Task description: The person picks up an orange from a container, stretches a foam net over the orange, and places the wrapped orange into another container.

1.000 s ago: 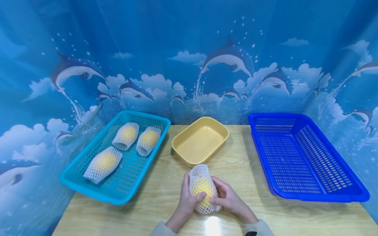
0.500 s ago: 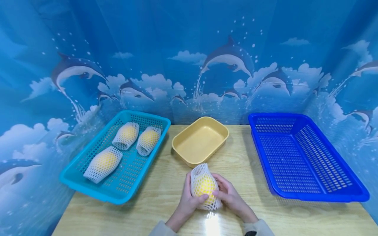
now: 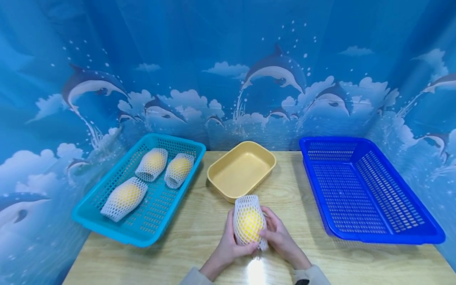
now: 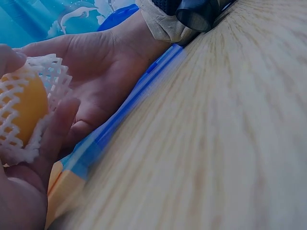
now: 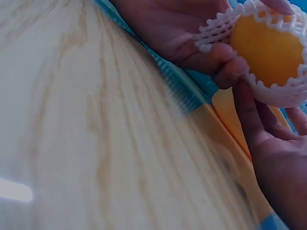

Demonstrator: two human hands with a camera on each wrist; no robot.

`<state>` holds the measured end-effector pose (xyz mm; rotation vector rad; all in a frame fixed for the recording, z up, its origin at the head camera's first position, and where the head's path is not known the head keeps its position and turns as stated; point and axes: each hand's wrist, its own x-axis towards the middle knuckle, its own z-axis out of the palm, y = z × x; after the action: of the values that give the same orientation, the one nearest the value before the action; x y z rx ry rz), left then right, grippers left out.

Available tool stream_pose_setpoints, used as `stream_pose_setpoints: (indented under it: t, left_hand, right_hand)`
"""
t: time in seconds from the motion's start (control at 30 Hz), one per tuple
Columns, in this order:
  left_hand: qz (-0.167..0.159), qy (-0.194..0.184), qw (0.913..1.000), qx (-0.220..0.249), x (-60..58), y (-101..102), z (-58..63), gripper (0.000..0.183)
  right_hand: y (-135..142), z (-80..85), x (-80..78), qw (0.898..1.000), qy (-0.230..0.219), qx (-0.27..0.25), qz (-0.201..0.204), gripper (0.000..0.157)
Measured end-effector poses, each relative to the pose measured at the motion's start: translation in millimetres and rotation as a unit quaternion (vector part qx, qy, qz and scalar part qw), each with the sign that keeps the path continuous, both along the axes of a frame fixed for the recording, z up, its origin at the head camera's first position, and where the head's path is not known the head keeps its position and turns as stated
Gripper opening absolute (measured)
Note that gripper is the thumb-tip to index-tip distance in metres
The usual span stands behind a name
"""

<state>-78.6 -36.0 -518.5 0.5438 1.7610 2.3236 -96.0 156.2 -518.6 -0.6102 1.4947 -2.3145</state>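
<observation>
A yellow fruit in a white foam net sleeve (image 3: 248,219) is held between both hands above the near middle of the table. My left hand (image 3: 228,241) grips its left side, thumb across the lower end. On the other side my right hand (image 3: 283,239) holds it with the thumb pressed on the net. In the right wrist view the smooth fruit (image 5: 271,50) shows bare through a wide opening in the net, and fingers of both hands pinch the net's lower edge. Three more netted fruits (image 3: 126,196) lie in the teal basket (image 3: 153,225) at left.
A yellow plastic tub (image 3: 242,170) stands just beyond my hands, holding nothing. To the right is a deep blue basket (image 3: 350,198) with nothing in it. All stand on a wooden table (image 3: 178,257), backed by a dolphin-print curtain (image 3: 228,59).
The netted fruit has been turned more upright and shifted slightly right and away in my hands. My left thumb has slid lower on it. Baskets and tub have not moved.
</observation>
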Motion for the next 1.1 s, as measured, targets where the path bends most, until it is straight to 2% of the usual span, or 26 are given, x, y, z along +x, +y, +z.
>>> stream_pose_setpoints:
  t: [0.13,0.27,0.37,0.67,0.87,1.1]
  left_hand:
    - [0.006,0.006,0.9999,-0.010,0.9,0.3,-1.5,0.097]
    - [0.034,0.009,0.9983,-0.047,0.1,0.7,-2.7,0.096]
    - [0.044,0.014,0.9974,-0.055,-0.1,1.2,-3.0,0.095]
    - [0.047,0.047,0.9976,-0.021,-1.5,1.7,-2.1,0.095]
    - [0.052,0.060,0.9962,-0.035,-2.0,1.0,-4.4,0.095]
    - [0.058,0.066,0.9940,-0.065,-3.3,-0.8,-6.1,0.096]
  right_hand:
    - [-0.5,0.6,0.0,1.000,0.005,0.000,0.002,0.064]
    - [-0.9,0.4,-0.4,1.000,0.019,-0.006,-0.011,0.059]
    - [-1.3,-0.3,-1.3,0.999,0.032,-0.012,-0.024,0.057]
    - [-1.3,-1.4,-2.2,0.996,0.055,0.029,-0.066,0.060]
    - [-0.9,-2.8,-2.9,0.994,0.079,0.022,-0.068,0.063]
    - [-1.9,-4.8,-4.2,0.994,0.100,0.005,-0.047,0.077]
